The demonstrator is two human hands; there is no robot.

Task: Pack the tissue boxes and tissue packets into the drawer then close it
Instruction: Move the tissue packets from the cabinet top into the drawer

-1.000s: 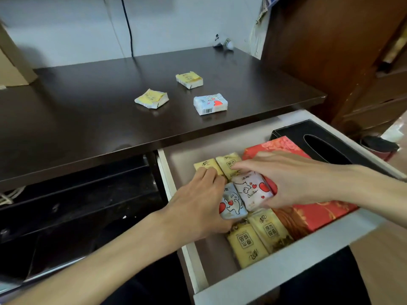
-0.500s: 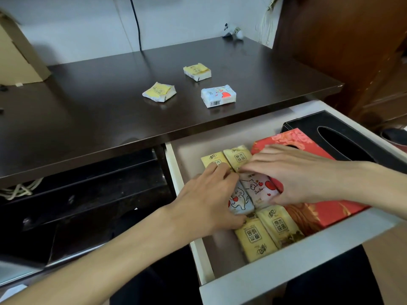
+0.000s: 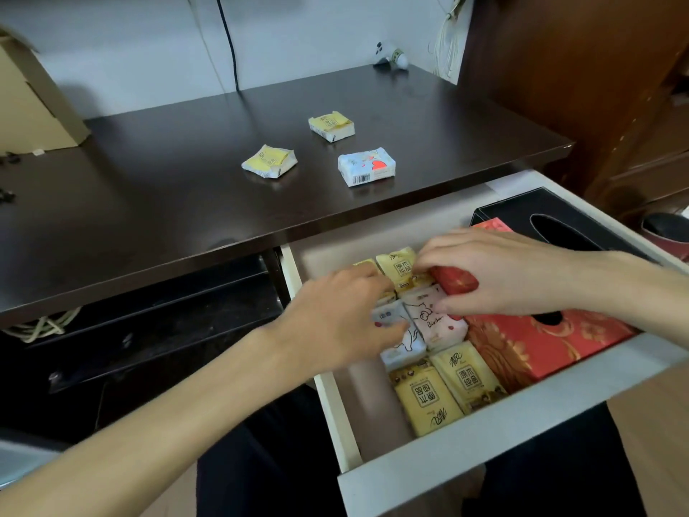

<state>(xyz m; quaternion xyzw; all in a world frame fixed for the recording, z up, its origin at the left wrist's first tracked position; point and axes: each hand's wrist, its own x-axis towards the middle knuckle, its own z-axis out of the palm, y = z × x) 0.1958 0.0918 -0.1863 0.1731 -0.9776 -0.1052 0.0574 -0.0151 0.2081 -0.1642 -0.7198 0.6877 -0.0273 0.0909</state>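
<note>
on the dark table [image 3: 156, 203], towards the left, a crumpled yellow tissue packet [image 3: 269, 161] was seen lying flat, with a second yellow packet [image 3: 331, 125] behind it and a blue-and-white packet [image 3: 366, 166] to its right, all three apart from one another. below the table edge, the white drawer [image 3: 522, 434] was pulled out. at the drawer's left part, the left hand [image 3: 343, 322] was laid palm down over a pale blue packet [image 3: 400, 343], its fingers [image 3: 367, 279] spread loosely across it and reaching a yellow packet at the back [image 3: 400, 264]; whether anything was truly gripped by them could not be told. just beside the blue one, a pink-and-white packet [image 3: 434, 322] was pinched by the right hand [image 3: 499, 274], thumb at its right edge and fingertips curled over its far end. two more yellow packets [image 3: 428, 401] were lying side by side at the drawer's front. to the right of the packets, a red patterned tissue box [image 3: 540, 345] was partly covered by the right hand, and a black tissue box [image 3: 559, 222] was set against the drawer's right wall.
</note>
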